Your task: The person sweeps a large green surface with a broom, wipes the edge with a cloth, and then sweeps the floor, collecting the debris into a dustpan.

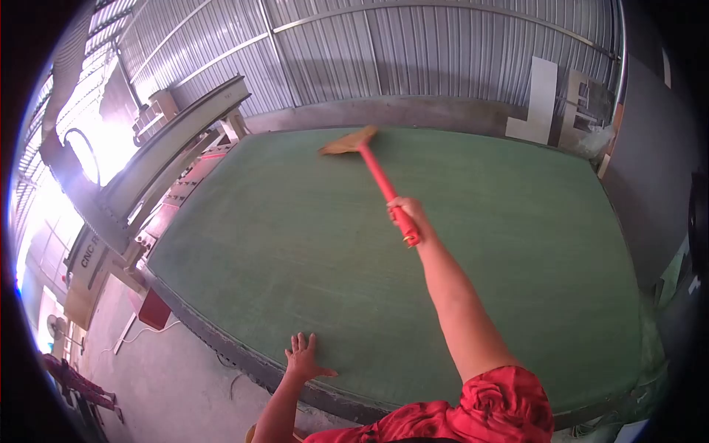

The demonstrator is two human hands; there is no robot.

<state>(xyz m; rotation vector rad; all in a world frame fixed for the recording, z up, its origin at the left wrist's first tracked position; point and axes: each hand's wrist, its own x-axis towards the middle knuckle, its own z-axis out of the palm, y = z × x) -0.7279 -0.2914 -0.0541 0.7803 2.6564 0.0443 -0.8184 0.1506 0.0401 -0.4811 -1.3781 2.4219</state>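
My right hand [410,214] is closed around the red handle of a broom [380,177], with the arm stretched far forward. The broom's tan bristle head [348,142] is at the far side of a large green board [295,236], and looks slightly blurred. Near the front edge of the board, my left hand [304,360] lies flat with its fingers spread, holding nothing.
A machine gantry [177,140] marked "CNC R" stands along the left side. White cut panels [541,100] lean at the back right by the corrugated metal wall [443,59]. A fan [56,326] and cables on the floor are at the lower left.
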